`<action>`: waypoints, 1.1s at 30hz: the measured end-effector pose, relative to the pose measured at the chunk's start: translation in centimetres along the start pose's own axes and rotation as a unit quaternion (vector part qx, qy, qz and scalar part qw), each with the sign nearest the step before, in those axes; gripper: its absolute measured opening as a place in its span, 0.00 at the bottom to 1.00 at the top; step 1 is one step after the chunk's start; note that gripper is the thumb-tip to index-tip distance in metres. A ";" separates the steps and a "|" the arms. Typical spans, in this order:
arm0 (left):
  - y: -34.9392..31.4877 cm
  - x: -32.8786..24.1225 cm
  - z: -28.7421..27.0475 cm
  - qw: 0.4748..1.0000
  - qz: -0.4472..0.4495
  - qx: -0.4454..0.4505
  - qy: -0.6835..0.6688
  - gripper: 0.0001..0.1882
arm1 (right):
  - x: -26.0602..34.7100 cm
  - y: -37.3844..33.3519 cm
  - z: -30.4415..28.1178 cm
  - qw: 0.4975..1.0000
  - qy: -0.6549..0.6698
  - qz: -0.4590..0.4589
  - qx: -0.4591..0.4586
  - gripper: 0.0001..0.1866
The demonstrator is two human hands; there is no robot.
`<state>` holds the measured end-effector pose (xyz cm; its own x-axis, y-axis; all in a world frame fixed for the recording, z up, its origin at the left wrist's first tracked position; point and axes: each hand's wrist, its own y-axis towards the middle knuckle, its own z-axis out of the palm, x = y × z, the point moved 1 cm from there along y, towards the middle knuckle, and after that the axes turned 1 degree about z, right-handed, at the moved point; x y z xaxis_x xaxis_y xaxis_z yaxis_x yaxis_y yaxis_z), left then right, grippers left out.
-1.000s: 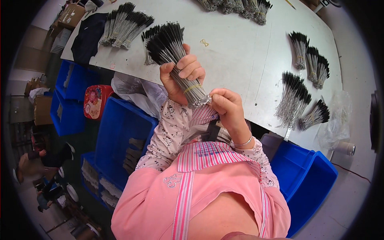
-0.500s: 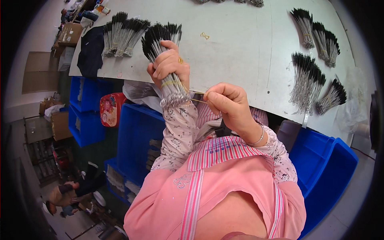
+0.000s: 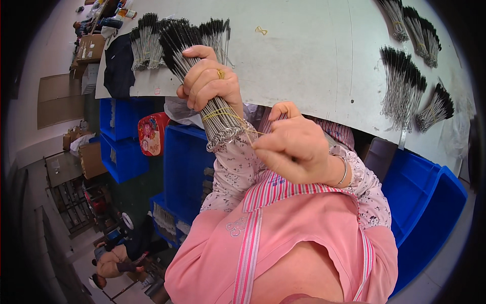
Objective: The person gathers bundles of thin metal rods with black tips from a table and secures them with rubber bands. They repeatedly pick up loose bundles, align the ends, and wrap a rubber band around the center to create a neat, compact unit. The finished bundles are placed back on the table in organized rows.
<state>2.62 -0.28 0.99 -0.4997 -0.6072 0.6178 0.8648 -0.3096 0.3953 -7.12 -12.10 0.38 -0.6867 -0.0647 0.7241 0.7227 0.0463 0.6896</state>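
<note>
My left hand (image 3: 210,81) is wrapped round a thick bundle of wire-handled brushes (image 3: 223,130). Their black bristle ends point up and left, and the looped wire ends face down toward me. A thin yellow rubber band (image 3: 217,112) circles the wire handles below my fist. From the looped end, a stretch of that band runs across to my right hand (image 3: 296,144), whose fingers pinch it. On the table, a loose yellow rubber band (image 3: 260,30) lies twisted beyond my hands.
Brush bundles lie on the white table (image 3: 304,66) at the left (image 3: 147,43) and right (image 3: 402,88). Dark cloth (image 3: 119,66) drapes over the left edge. Blue bins (image 3: 187,172) stand below at left, another blue bin (image 3: 425,202) at right. A person (image 3: 114,261) is far left.
The bundle has tilted further, its bristles swinging left. My right hand has moved lower and turned, still pinching the stretched rubber band. The whole view has shifted slightly.
</note>
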 end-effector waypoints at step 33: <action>-1.3 -1.3 0.0 0.661 0.332 -0.241 0.629 0.08 | -3.3 -3.3 1.9 0.985 -0.134 -0.010 0.108 0.10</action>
<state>2.17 0.94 -0.31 0.1720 -0.7604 -0.6262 0.9393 0.3182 -0.1284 -7.40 -10.20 -4.21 -0.7177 0.1960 0.6681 0.6950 0.2608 0.6701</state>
